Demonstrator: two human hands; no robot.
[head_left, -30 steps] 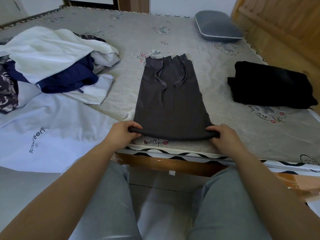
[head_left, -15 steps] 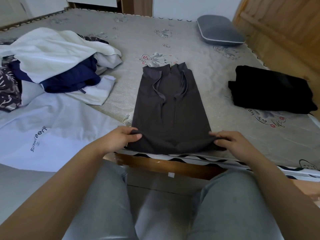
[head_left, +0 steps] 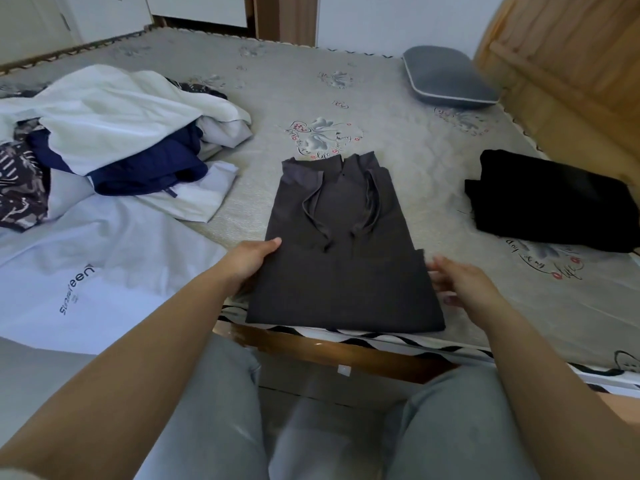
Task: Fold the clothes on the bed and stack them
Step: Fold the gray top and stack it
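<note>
Your left hand (head_left: pixel 250 259) lies flat against the left edge of the dark grey garment (head_left: pixel 341 261), fingers straight. Your right hand (head_left: pixel 460 280) hovers relaxed and spread just beside its right edge, holding nothing. The garment sits folded at the near edge of the bed (head_left: pixel 398 140). Left of it is the unfolded clothes heap (head_left: pixel 114 133); right of it, a folded black garment (head_left: pixel 554 202).

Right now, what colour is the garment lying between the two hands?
Dark charcoal grey, plain with no pattern: the garment, seen best in the head view.
</note>
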